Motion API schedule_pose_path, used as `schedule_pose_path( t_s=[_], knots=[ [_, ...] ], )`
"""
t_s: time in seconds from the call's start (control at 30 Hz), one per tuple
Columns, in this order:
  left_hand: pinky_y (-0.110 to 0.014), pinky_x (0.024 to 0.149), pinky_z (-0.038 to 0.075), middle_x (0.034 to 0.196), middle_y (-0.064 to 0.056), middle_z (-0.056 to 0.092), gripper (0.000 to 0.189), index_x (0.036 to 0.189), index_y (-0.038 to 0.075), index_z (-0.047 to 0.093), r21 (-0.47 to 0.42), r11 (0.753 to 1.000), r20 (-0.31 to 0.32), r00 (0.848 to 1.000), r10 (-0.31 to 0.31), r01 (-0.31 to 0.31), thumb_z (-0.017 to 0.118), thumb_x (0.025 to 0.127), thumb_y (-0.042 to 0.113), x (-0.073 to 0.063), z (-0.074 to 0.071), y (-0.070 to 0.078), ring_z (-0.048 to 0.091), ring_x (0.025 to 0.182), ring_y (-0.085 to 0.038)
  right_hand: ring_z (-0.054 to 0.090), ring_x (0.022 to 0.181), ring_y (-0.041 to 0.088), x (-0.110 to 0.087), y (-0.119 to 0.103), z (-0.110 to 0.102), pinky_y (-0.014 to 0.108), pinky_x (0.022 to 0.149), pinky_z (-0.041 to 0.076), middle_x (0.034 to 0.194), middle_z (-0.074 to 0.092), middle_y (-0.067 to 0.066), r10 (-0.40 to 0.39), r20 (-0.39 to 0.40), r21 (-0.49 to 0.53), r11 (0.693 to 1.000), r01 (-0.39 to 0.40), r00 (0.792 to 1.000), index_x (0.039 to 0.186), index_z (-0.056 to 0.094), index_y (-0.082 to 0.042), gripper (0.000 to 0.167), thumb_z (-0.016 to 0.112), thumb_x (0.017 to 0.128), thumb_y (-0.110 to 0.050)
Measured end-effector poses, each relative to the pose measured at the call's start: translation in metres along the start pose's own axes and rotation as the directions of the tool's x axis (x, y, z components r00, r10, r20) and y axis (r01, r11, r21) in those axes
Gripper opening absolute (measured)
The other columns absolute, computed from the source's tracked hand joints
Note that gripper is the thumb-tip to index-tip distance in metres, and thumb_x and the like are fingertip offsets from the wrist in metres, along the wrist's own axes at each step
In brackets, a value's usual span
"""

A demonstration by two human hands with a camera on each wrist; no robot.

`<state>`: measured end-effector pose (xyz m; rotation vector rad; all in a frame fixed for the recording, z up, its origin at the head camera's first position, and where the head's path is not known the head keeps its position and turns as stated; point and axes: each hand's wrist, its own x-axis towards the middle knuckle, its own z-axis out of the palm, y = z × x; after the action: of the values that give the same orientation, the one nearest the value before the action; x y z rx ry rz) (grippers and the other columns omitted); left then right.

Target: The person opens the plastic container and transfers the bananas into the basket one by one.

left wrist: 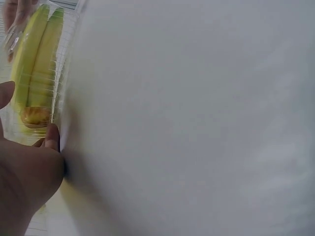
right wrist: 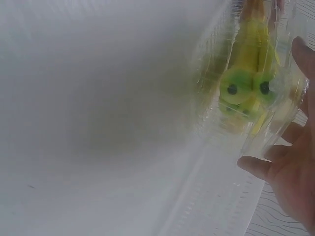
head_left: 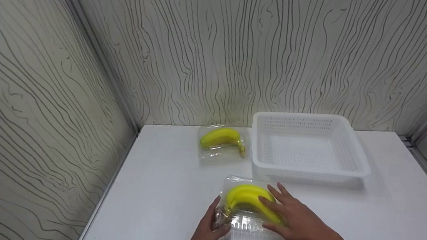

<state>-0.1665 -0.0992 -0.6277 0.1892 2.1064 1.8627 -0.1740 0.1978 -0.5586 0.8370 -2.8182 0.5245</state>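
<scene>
A clear plastic clamshell box (head_left: 245,225) lies at the front of the table, with a bunch of yellow bananas (head_left: 251,196) inside. My left hand (head_left: 208,227) grips the box's left end, thumb at the near side and fingers at the far side, close to the banana stem. Over the right part of the lid, my right hand (head_left: 297,220) rests with spread, fairly straight fingers. In the right wrist view, the bananas' green ends (right wrist: 236,88) show through the plastic beside that hand. Whether the lid is fully closed, I cannot tell.
Behind this box, a second clear box (head_left: 214,157) with a banana (head_left: 221,136) in it stands near the back wall. To its right is a white perforated basket (head_left: 309,170). The white table (head_left: 153,192) meets wood-patterned panels at the back and left.
</scene>
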Motion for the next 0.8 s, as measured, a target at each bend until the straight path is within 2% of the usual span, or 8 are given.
schedule_pose_path(
  t_s=[0.2, 0.4, 0.5, 0.63, 0.8],
  knots=[
    [-0.043, 0.109, 0.044, 0.160, -0.011, 0.027, 0.084, 0.155, 0.039, 0.011, -0.006, 1.000, 0.012, 1.000, 0.017, -0.017, 0.066, 0.092, 0.031, 0.000, -0.001, 0.001, 0.040, 0.141, -0.030, 0.029, 0.146, 0.033, 0.003, 0.000, -0.005, 0.059, 0.100, 0.046, 0.158, 0.034, -0.002, 0.047, 0.054, 0.021, 0.999, -0.048, 0.997, 0.142, 0.045, -0.044, 0.061, 0.054, 0.087, -0.068],
    [-0.047, 0.111, 0.040, 0.160, -0.006, 0.027, 0.082, 0.155, 0.039, 0.013, 0.012, 1.000, 0.010, 1.000, 0.017, -0.017, 0.065, 0.092, 0.030, 0.000, -0.001, 0.002, 0.035, 0.144, -0.031, 0.034, 0.144, 0.034, 0.007, 0.001, -0.008, 0.058, 0.099, 0.048, 0.154, 0.042, 0.000, 0.040, 0.059, 0.032, 0.999, -0.042, 0.997, 0.139, 0.049, -0.044, 0.055, 0.052, 0.089, -0.067],
    [-0.049, 0.112, 0.039, 0.160, -0.008, 0.028, 0.082, 0.155, 0.036, 0.015, 0.003, 1.000, 0.006, 1.000, 0.014, -0.014, 0.066, 0.091, 0.028, 0.000, -0.002, 0.003, 0.033, 0.145, -0.033, 0.038, 0.142, 0.035, 0.009, 0.001, -0.010, 0.058, 0.098, 0.048, 0.151, 0.045, -0.001, 0.029, 0.047, 0.037, 0.999, -0.031, 0.998, 0.139, 0.050, -0.043, 0.054, 0.051, 0.090, -0.066],
    [-0.046, 0.110, 0.042, 0.158, -0.013, 0.032, 0.083, 0.156, 0.032, 0.016, -0.015, 1.000, 0.002, 1.000, 0.013, -0.013, 0.067, 0.091, 0.027, 0.001, -0.003, 0.003, 0.037, 0.143, -0.033, 0.041, 0.139, 0.036, 0.012, 0.003, -0.013, 0.057, 0.099, 0.047, 0.149, 0.048, 0.000, 0.016, 0.040, 0.054, 0.998, -0.018, 0.999, 0.139, 0.052, -0.041, 0.052, 0.053, 0.091, -0.062],
    [-0.052, 0.110, 0.040, 0.157, -0.014, 0.033, 0.081, 0.153, 0.042, 0.018, 0.005, 1.000, -0.009, 1.000, -0.013, 0.013, 0.067, 0.089, 0.029, 0.001, -0.003, 0.001, 0.035, 0.143, -0.036, 0.044, 0.138, 0.035, 0.015, 0.005, -0.022, 0.058, 0.102, 0.045, 0.146, 0.051, 0.000, 0.047, 0.059, 0.124, 0.991, -0.054, 0.997, 0.140, 0.050, -0.040, 0.050, 0.051, 0.094, -0.059]
  ],
)
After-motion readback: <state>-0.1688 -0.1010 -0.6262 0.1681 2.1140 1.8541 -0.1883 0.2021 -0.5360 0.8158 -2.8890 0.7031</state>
